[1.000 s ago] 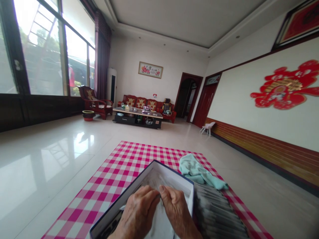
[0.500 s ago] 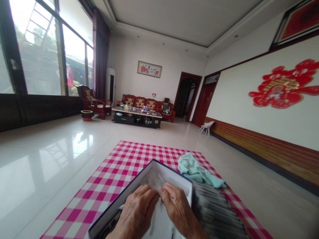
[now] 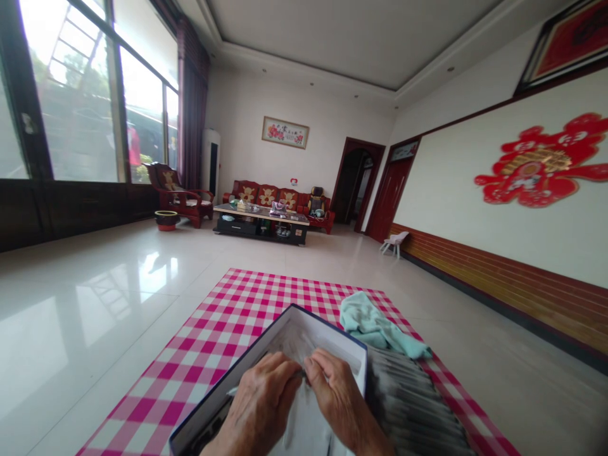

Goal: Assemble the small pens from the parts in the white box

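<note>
Both my hands are closed over a white shallow box (image 3: 327, 326) with a dark blue rim. My left hand (image 3: 261, 399) pinches with thumb and fingers, its knuckles turned up. Close against it, the fingertips of my right hand (image 3: 339, 392) are pressed together in a pinch. A tiny dark piece (image 3: 303, 373) shows between the fingertips; its kind is hidden. Inside the box, beyond my hands, lie clear, thin, blurry items (image 3: 294, 345). Dark slender objects (image 3: 204, 427) lie along its left side, partly covered by my left hand.
Right of the box lies a dense row of thin dark grey sticks (image 3: 413, 399). A mint-green cloth (image 3: 375, 326) is crumpled behind it. All rest on a pink-and-white checked tablecloth (image 3: 190, 361). Across the tiled floor stand a coffee table (image 3: 261, 218), a red sofa and a small chair (image 3: 394, 242).
Almost nothing differs. My hands hold the same place over the box, with at most a very slight shift of the fingers.
</note>
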Action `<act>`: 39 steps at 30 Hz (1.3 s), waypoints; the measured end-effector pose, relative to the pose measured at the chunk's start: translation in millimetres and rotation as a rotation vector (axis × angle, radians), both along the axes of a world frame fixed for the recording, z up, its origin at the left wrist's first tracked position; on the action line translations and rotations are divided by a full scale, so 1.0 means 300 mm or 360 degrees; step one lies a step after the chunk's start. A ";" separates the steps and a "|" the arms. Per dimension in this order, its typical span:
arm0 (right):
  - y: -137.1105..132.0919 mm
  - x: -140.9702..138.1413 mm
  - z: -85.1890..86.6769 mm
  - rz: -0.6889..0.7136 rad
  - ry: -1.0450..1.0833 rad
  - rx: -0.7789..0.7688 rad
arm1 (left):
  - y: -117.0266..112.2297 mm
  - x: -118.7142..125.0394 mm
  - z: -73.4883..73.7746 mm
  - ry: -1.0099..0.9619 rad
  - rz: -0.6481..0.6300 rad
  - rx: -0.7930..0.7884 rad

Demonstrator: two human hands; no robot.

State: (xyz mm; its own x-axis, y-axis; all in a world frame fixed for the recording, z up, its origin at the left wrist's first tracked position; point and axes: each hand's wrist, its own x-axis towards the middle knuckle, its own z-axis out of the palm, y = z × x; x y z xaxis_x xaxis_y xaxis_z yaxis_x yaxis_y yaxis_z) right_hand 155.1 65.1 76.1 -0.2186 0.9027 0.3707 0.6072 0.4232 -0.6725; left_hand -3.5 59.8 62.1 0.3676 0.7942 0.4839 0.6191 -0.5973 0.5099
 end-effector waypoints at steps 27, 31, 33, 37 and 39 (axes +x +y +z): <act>-0.074 -0.108 0.033 0.0418 0.0507 -0.0568 | 0.048 -0.022 0.019 -0.2321 0.0071 -0.1301; -0.029 -0.051 -0.004 0.0345 0.0206 -0.0497 | 0.051 -0.027 0.019 -0.2324 0.0015 -0.1318; 0.025 -0.007 -0.038 0.0087 -0.0110 -0.0235 | 0.053 -0.032 0.019 -0.2282 0.0016 -0.1275; 0.126 0.037 -0.114 -0.0076 -0.0689 -0.0051 | 0.051 -0.041 0.026 -0.2136 0.0024 -0.1258; 0.152 0.029 -0.146 -0.0091 -0.0784 -0.0057 | 0.048 -0.043 0.029 -0.2067 0.0061 -0.1244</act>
